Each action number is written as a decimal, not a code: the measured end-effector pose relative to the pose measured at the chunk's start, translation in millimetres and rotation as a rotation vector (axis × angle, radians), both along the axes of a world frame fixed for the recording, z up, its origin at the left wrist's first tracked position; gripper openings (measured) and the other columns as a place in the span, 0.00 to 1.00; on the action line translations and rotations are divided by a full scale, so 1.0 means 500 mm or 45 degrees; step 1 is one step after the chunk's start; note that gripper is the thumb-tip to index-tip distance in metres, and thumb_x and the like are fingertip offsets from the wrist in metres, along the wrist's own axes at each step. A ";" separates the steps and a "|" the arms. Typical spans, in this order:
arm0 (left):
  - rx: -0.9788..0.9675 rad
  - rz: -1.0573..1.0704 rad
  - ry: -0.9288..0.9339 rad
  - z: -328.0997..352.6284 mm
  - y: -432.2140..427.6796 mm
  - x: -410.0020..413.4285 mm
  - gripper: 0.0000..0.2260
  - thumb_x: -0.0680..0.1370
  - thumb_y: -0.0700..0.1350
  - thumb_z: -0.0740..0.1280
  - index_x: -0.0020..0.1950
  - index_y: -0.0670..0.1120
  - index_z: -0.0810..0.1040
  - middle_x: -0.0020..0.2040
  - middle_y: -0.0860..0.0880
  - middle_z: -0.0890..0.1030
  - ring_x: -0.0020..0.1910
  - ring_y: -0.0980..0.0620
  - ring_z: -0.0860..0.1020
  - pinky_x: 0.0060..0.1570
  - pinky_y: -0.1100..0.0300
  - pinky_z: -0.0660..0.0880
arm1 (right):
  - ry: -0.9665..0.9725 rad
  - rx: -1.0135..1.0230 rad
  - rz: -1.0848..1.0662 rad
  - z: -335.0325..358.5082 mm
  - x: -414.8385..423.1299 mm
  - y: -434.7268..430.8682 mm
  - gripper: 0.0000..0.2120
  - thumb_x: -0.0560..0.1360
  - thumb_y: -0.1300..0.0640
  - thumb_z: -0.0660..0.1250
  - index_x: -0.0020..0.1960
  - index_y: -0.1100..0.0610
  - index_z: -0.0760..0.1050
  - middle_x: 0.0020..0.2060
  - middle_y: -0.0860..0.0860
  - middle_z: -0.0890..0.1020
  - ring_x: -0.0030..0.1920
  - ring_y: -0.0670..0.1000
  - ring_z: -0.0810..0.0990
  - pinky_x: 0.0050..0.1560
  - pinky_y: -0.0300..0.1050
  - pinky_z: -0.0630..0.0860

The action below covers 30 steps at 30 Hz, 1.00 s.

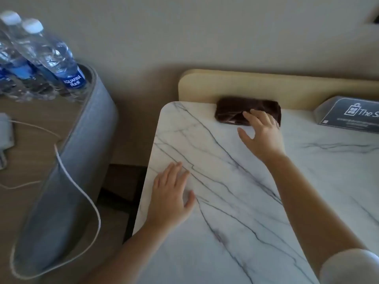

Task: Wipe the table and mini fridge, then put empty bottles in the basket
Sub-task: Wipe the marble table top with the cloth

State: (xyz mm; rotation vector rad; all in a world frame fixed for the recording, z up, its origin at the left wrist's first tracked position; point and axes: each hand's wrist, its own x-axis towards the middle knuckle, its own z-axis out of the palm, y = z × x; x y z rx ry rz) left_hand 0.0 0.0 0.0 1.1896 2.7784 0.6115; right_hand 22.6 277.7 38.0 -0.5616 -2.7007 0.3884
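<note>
Head cam, looking down at marble-top table, white w/ grey veins, cream raised back edge along far side.

L hand is lying flat, palm down, on table near its left edge; fingers spread, gripping nothing.

R hand is reaching to far side of table, fingers extended and loose, fingertips resting on near edge of dark brown folded cloth. Not closed around it; thumb is splayed out over bare marble. Cloth is sitting flat on tabletop, pushed up against the cream back edge, roughly mid-width of visible surface.

Grey sign card w/ white print ("The S…", rest cut off) is standing tilted at far right of table, apart from cloth.

Left of table, across a gap: wood-top unit w/ rounded grey side panel. Water bottles w/ white caps and blue labels (one reads AQUAFINA) are standing grouped at its far corner; exact count unclear, image blurred and cropped there. Fill level: cannot tell. White cable is trailing from unit top over the grey panel and looping low.

Basket, mini fridge: can't ID in view.
</note>
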 end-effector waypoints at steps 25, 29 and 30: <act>0.075 0.027 -0.001 -0.009 -0.002 0.002 0.21 0.72 0.51 0.61 0.63 0.45 0.74 0.69 0.46 0.69 0.70 0.47 0.64 0.61 0.44 0.69 | -0.175 -0.017 -0.080 -0.019 -0.032 0.055 0.28 0.70 0.42 0.67 0.66 0.51 0.69 0.54 0.58 0.76 0.58 0.59 0.70 0.60 0.53 0.61; 0.090 0.023 -0.006 -0.005 -0.002 0.002 0.21 0.72 0.52 0.60 0.62 0.45 0.74 0.68 0.46 0.70 0.69 0.47 0.65 0.62 0.45 0.68 | -0.186 -0.015 -0.145 -0.023 0.028 -0.021 0.29 0.70 0.42 0.67 0.67 0.51 0.67 0.54 0.58 0.76 0.56 0.59 0.70 0.57 0.52 0.60; 0.094 0.023 -0.008 -0.004 -0.002 0.001 0.21 0.72 0.52 0.60 0.62 0.45 0.74 0.68 0.46 0.70 0.69 0.47 0.65 0.63 0.46 0.67 | -0.191 -0.003 -0.171 -0.025 0.044 -0.044 0.30 0.70 0.42 0.67 0.68 0.51 0.67 0.53 0.59 0.76 0.55 0.59 0.71 0.56 0.51 0.60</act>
